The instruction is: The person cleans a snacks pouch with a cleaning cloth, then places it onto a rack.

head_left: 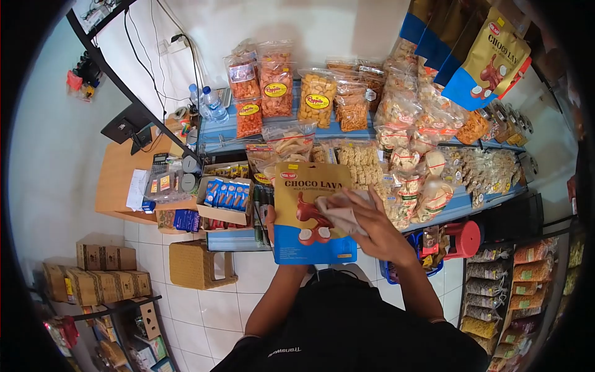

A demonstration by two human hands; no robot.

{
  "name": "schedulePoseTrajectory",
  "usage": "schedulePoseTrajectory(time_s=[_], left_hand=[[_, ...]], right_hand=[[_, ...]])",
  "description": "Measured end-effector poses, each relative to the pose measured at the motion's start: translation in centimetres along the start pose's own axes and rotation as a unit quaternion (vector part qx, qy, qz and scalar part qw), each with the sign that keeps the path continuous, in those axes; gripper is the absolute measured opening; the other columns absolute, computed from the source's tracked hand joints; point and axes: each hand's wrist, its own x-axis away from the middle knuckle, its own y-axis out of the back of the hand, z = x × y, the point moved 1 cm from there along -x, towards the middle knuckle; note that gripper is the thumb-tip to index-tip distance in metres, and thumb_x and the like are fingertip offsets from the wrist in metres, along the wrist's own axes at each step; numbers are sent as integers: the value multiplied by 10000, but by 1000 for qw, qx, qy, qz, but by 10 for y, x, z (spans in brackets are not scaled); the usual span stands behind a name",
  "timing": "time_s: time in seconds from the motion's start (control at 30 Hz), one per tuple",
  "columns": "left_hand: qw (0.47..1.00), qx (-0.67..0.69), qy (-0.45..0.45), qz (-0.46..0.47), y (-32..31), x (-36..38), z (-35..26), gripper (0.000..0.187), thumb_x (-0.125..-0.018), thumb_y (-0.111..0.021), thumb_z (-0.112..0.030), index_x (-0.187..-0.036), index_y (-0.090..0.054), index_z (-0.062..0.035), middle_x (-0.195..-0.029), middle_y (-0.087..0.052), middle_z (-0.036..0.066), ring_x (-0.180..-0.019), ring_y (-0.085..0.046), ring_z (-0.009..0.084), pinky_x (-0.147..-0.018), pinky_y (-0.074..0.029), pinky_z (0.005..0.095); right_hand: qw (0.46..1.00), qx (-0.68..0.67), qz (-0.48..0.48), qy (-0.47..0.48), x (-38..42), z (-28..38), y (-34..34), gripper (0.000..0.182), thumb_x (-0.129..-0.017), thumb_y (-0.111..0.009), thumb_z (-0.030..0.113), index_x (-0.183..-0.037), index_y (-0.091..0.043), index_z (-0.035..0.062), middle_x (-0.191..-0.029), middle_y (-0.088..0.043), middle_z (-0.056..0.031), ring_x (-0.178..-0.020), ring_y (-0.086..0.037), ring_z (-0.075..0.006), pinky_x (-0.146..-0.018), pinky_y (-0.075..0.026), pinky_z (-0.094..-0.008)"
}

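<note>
A gold and blue Choco Lava pouch (299,214) is upright in front of my chest, its printed front facing me. My left hand (271,223) grips its left edge, with most of the fingers hidden behind it. In my right hand (379,230) is a pale crumpled cloth (341,214), pressed against the right part of the pouch front. The cloth covers some of the printed picture. Beyond the pouch, packs of pale noodle-like snacks (359,162) lie on the blue shelf.
Snack bags (276,80) stand along the back wall. More Choco Lava pouches (489,65) hang at upper right. A carton of blue packets (224,201) is at left, above a woven stool (195,265). A red stool (463,239) and blue basket (389,273) are at right.
</note>
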Motion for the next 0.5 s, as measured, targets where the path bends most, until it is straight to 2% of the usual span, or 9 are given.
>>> schedulePoseTrajectory(time_s=[0.07, 0.1, 0.2, 0.23, 0.27, 0.33, 0.37, 0.47, 0.5], left_hand=[[1000, 7, -5, 11, -14, 1, -2, 738, -1049, -478, -599, -1547, -508, -55, -1444, -617, 221, -1286, -634, 374, -1124, -508, 537], [1000, 11, -5, 20, -22, -2, -2, 732, -1049, -475, -595, -1542, -513, -54, -1432, -625, 222, -1276, -638, 372, -1116, -512, 537], [998, -23, 12, 59, -15, -11, -6, 692, -1040, -457, -603, -1436, -564, -46, -1289, -672, 226, -1184, -634, 399, -1034, -518, 552], [995, -49, 27, 80, -20, -11, -8, 679, -1036, -452, -601, -1398, -576, -41, -1219, -687, 240, -1144, -634, 406, -993, -525, 552], [991, -57, 31, 115, -23, -12, -9, 682, -1035, -452, -597, -1405, -572, -38, -1234, -678, 250, -1139, -635, 410, -989, -528, 552], [979, -71, 35, 188, -40, -16, -9, 688, -1031, -451, -589, -1417, -563, -32, -1264, -660, 270, -1130, -637, 419, -982, -532, 553], [967, 97, 126, 201, -55, -9, -5, 715, -1024, -433, -576, -1474, -532, -28, -1375, -616, 288, -1169, -638, 433, -999, -540, 561], [980, 5, 78, 183, -77, -19, -6, 769, -998, -459, -578, -1536, -491, -29, -1488, -542, 299, -1282, -600, 448, -1074, -518, 574], [968, 28, 112, 224, -88, -23, -5, 800, -982, -488, -556, -1588, -439, -36, -1512, -527, 298, -1350, -568, 455, -1124, -495, 587]], right_hand=[[1000, -6, 9, 12, 10, 15, 3, 577, -939, -656, 139, -1515, -632, 124, -1583, -583, -156, -1598, -386, -341, -1332, -95, -625], [1000, -4, -11, 24, 16, 19, 0, 554, -920, -668, 130, -1471, -649, 75, -1511, -634, -179, -1545, -458, -369, -1322, -136, -640], [995, -86, -12, 58, 37, 12, -2, 546, -898, -686, 125, -1434, -650, 27, -1419, -681, -193, -1465, -535, -391, -1303, -182, -655], [991, -117, -43, 43, 42, 15, 3, 470, -996, -665, 182, -1423, -632, -10, -1363, -713, -163, -1381, -612, -329, -1274, -303, -567], [969, -224, -96, -48, 51, 14, 2, 463, -1030, -650, 221, -1424, -626, -22, -1364, -711, -154, -1364, -615, -300, -1247, -342, -525], [857, -429, -196, -209, 64, 6, -6, 474, -1099, -621, 297, -1427, -613, -44, -1366, -706, -136, -1330, -623, -243, -1194, -421, -441], [830, -476, -208, -201, 63, 1, -2, 485, -1107, -620, 309, -1440, -601, -44, -1375, -698, -131, -1320, -624, -229, -1168, -442, -422], [739, -615, -222, -162, 53, -12, 15, 522, -1131, -615, 345, -1478, -567, -41, -1401, -674, -115, -1292, -626, -189, -1088, -504, -366], [726, -627, -225, -170, 52, -12, 21, 510, -1127, -629, 320, -1483, -562, -38, -1418, -669, -112, -1295, -628, -183, -1097, -501, -367]])
